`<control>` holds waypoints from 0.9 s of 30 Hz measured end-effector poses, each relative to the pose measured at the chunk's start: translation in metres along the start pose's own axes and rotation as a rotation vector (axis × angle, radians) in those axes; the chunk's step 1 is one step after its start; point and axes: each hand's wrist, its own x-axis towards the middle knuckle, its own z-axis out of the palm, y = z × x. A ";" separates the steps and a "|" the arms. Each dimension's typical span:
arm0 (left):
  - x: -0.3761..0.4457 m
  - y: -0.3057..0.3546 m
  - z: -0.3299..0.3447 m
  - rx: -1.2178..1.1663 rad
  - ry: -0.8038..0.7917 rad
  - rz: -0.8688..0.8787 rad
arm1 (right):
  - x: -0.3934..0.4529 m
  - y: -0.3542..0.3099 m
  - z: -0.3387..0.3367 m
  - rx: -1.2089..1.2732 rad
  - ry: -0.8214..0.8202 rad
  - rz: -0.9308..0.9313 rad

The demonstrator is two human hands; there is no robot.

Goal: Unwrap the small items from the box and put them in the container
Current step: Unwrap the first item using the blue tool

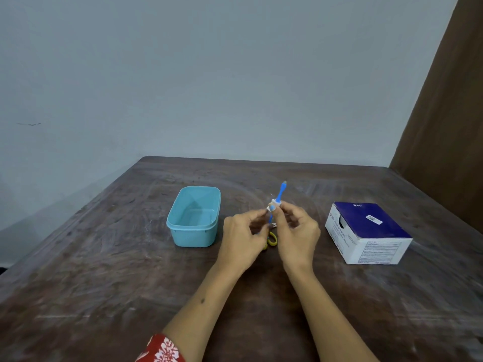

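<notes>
A slim blue plastic item with a white collar [277, 198] stands tilted above the middle of the scuffed dark wooden table [104, 257], pinched by the curled fingertips of both the left hand [241, 237] and right hand [298, 235]. A rounded rectangular light-blue plastic container [193, 218] sits left of them, lidless. A blue-and-white cardboard box [371, 233] lies toward the right edge, and a yellow loop [271, 240] shows between the hands, unclear.

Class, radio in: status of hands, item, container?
Both hands, left hand and right hand, pinching blue item. Teal container open. Yellow-handled thing beneath hands.
</notes>
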 end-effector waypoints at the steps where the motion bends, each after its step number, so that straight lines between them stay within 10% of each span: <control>1: 0.000 -0.001 0.000 0.003 0.002 -0.007 | -0.001 -0.001 0.001 0.009 -0.007 0.007; 27: 0.000 -0.005 -0.006 0.054 -0.005 0.001 | -0.006 -0.007 0.003 0.010 -0.068 -0.006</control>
